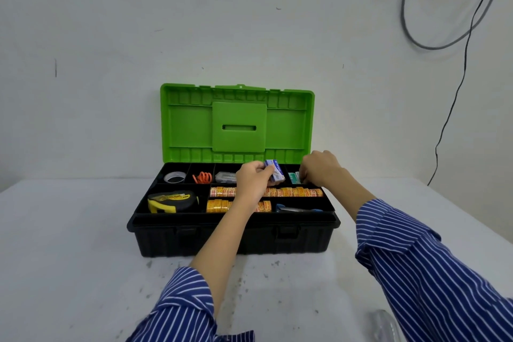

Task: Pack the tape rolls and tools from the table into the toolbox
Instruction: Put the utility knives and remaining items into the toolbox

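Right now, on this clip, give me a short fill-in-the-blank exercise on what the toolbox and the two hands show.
1. The toolbox has a black base and an open lid coloured ____.
2. The small blue-and-white box is held by the ____ hand.
3. The yellow-and-black tape measure lies in the tray's front-____ compartment.
4. The orange coiled item sits directly to the ____ of the clear tape roll.

Missing words: green; left; left; right

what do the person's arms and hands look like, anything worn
Both arms wear a blue shirt with thin white stripes, sleeves pushed up so the forearms are bare. The left hand and right hand are bare: no gloves, and no rings or watch visible.
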